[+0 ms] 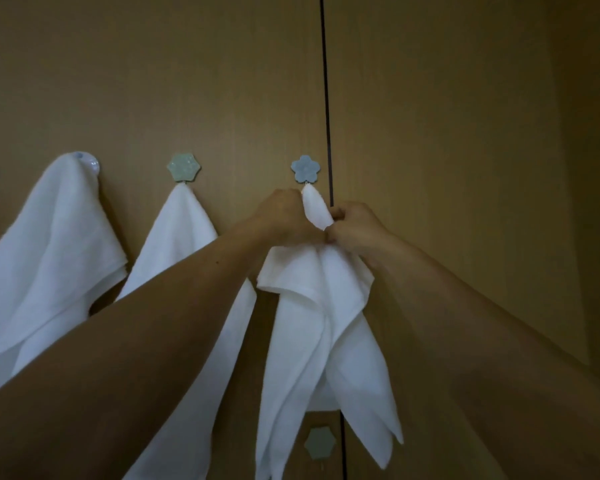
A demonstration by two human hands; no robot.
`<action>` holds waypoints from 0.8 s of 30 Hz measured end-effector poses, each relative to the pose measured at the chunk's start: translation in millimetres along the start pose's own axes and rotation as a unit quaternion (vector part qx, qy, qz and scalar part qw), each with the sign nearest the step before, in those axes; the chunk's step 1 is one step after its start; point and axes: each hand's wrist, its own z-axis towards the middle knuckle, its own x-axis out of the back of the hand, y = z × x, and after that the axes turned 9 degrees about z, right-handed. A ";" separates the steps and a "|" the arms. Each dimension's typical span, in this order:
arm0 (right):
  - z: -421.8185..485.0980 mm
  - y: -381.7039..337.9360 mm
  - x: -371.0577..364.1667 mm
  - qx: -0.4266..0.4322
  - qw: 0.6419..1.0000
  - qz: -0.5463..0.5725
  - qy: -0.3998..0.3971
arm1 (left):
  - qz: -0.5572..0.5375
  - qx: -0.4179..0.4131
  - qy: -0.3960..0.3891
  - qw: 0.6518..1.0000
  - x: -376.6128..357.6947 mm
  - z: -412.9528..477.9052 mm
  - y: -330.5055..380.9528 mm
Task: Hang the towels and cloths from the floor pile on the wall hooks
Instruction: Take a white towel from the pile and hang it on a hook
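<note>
Head view, both arms raised to the wooden wall. Left hand and right hand meet just below the blue flower hook, each closed on the gathered top of a white cloth. The left hand's fingers curl around the bunch from the left; the right hand pinches it from the right, knuckles toward the camera. Between them a narrow peak of the cloth rises to the small metal prong under the flower and touches it; whether the fabric is already caught over the prong cannot be told.

The hook lies directly above the two hands and slightly toward the left one, which is the nearer. The cloth's long axis runs straight down from the prong, its folds and pointed corners hanging free past a grey-green hexagon hook lower on the wall.

To the left, a second towel hangs from a pale green hexagon hook, and farther left a third towel drapes over a round clear hook. A dark vertical seam runs just right of the flower hook.

Judged step: seating the peak on the prong before letting go. The floor pile is out of view.
</note>
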 end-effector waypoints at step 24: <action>-69.4 93.0 -24.2 0.072 0.988 -0.063 0.118 | -0.098 0.097 0.160 0.977 -108.0 -98.3 10.1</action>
